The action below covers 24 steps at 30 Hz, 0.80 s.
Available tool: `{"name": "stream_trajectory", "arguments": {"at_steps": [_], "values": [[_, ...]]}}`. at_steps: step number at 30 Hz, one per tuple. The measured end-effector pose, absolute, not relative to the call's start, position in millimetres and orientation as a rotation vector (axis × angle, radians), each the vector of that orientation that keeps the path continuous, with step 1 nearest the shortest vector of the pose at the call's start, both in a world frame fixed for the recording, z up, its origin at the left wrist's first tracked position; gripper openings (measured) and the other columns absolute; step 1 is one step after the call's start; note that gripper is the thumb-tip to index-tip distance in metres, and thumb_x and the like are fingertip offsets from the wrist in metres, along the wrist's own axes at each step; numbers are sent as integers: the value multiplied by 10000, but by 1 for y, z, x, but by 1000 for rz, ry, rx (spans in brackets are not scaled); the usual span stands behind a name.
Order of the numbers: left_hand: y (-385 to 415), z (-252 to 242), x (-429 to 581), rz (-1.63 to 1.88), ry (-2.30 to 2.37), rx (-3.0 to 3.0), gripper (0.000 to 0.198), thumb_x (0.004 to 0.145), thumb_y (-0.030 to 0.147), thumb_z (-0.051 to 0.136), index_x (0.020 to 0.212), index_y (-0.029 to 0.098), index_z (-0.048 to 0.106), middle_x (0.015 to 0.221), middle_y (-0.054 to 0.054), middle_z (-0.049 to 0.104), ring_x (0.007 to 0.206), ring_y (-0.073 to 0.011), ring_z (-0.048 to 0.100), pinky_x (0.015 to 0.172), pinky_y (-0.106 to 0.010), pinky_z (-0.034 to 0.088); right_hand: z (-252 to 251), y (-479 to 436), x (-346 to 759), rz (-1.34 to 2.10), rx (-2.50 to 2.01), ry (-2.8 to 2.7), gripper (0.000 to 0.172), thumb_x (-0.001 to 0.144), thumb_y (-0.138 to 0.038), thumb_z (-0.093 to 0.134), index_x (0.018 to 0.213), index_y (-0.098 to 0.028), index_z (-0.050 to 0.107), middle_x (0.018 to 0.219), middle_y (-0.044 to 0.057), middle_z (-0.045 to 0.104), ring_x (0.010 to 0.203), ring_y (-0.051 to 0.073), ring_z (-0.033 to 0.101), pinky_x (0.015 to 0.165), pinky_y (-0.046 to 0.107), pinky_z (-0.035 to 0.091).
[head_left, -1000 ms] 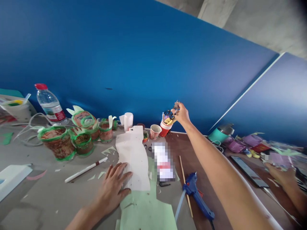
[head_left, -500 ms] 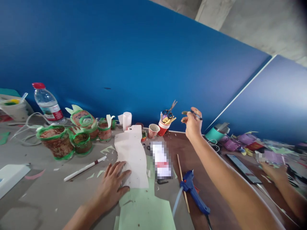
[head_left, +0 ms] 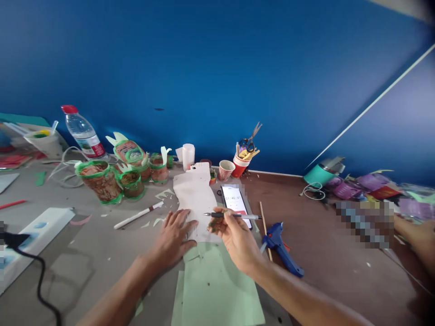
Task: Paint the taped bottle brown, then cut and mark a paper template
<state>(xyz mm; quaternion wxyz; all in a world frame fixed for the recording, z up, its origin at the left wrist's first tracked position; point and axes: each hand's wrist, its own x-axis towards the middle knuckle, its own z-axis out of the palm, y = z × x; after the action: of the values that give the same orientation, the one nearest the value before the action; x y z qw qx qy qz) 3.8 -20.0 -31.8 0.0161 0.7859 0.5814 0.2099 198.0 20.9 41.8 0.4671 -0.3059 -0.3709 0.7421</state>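
My left hand lies with its fingers spread on the left edge of a white cut sheet. That sheet overlaps the top of light green paper. Between thumb and fingers, my right hand holds a pen, its tip pointing left over the white sheet. The fingertips of this hand are stained dark. Just beyond the pen lies a phone showing a timer. A white marker rests left of the sheet.
Green-rimmed jars and a bottle stand at the back left. A cup of scissors is by the wall. A blue glue gun and stick lie right. A power strip is left; another person's hand is far right.
My right hand has come down and left from near the wall to above the white sheet, with the pen now pointing left. My left hand still rests on the sheet. The view has shifted.
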Motion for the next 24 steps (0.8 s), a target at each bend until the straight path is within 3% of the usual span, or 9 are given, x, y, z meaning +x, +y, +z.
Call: {"name": "stream_trajectory", "arguments": {"at_steps": [4,10,15,20,24], "values": [[-20,-30,3,604,1803,2448,442,808,299,627,1243,263,562,1412,-136,426,1314,-350,357,1080,-608,254,10,22,197,1724,-750,-900,334,752,-477,718,942,-206,674,795,19,700,722,169,630,720,323,498],[-20,-27,1,557,1796,2428,452,824,326,610,1268,275,542,1441,-127,387,1331,-344,333,1092,-596,239,-22,24,206,1389,-1020,-1342,379,852,-525,569,979,-184,677,829,44,694,766,202,618,739,332,472],[-20,-29,-3,472,1765,2440,567,792,420,649,1320,292,488,1474,-127,332,1360,-351,288,1099,-604,207,-21,23,208,1379,-1031,-1411,384,889,-520,500,995,-186,657,762,39,685,722,205,620,690,324,478],[-21,-26,-3,450,1736,2442,594,808,449,628,1353,306,439,1488,-124,309,1374,-336,266,1107,-593,193,-12,14,217,1266,-919,-1436,296,919,-437,479,1043,-215,631,949,61,678,861,211,624,805,352,481],[-22,-22,0,436,1734,2437,588,809,423,636,1348,284,446,1489,-135,310,1379,-336,255,1112,-590,180,-6,9,221,1257,-841,-1599,250,914,-381,488,1041,-227,638,949,54,674,895,211,620,828,346,477]]}}
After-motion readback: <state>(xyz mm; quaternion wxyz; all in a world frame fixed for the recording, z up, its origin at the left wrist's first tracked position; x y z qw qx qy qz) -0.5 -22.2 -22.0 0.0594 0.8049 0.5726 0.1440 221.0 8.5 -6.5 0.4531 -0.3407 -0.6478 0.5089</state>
